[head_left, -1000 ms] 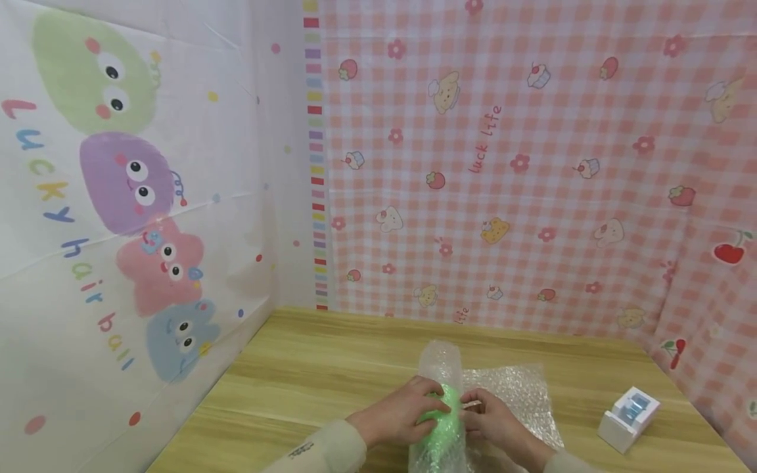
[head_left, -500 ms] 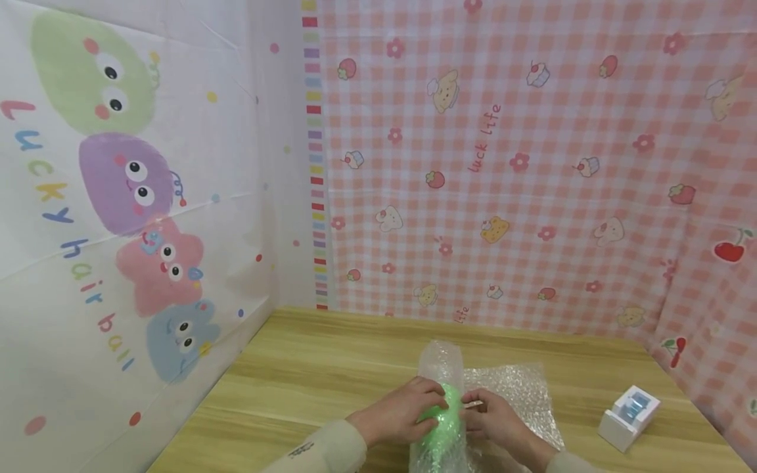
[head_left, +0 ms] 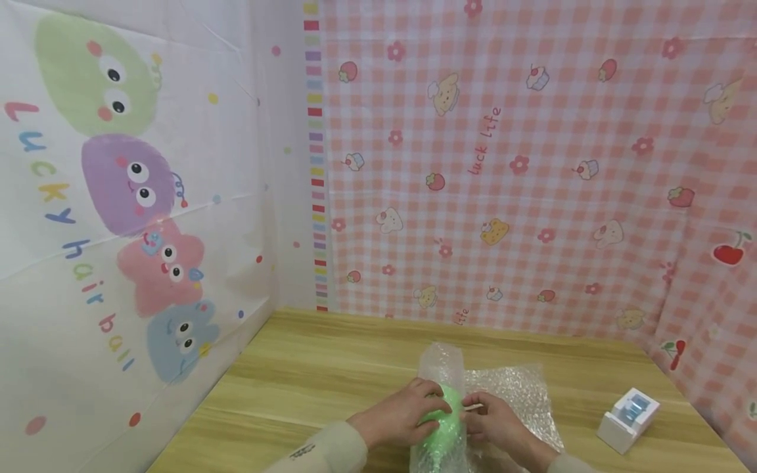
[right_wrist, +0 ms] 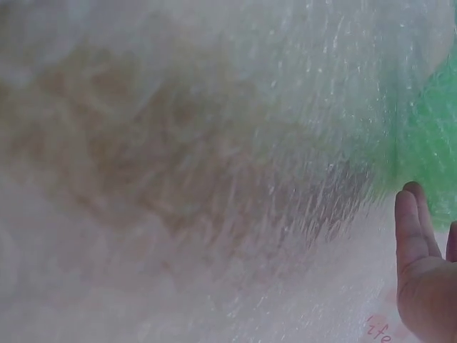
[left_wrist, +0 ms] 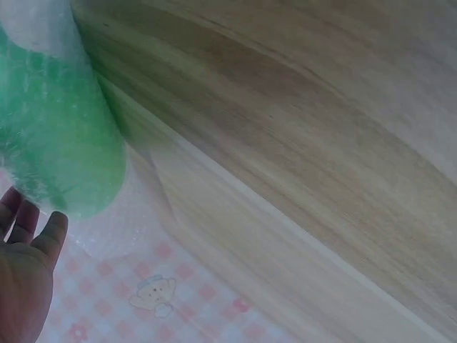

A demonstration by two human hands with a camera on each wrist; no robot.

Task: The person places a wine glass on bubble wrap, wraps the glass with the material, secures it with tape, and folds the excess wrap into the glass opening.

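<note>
A rounded green object [head_left: 442,439] lies inside a roll of clear bubble wrap [head_left: 440,361] at the table's near middle; what it is cannot be told through the wrap. My left hand [head_left: 399,414] grips the roll from the left, fingers curved over the green part. On the roll's right side, my right hand [head_left: 497,424] pinches the bubble wrap between thumb and fingers. Beyond it a loose flat stretch of wrap [head_left: 520,391] spreads over the table. The left wrist view shows the wrapped green end [left_wrist: 71,136] above the fingertips. Both thumbs are partly hidden.
To the right on the wooden table [head_left: 307,355] sits a small white box-like holder [head_left: 628,420] with a bluish clear piece in it. A pink checked cloth [head_left: 503,197] hangs behind, and a white cartoon-printed sheet [head_left: 236,164] hangs at the left.
Both hands stay in nearly the same place on the wrapped roll. The head view shifts only slightly.
</note>
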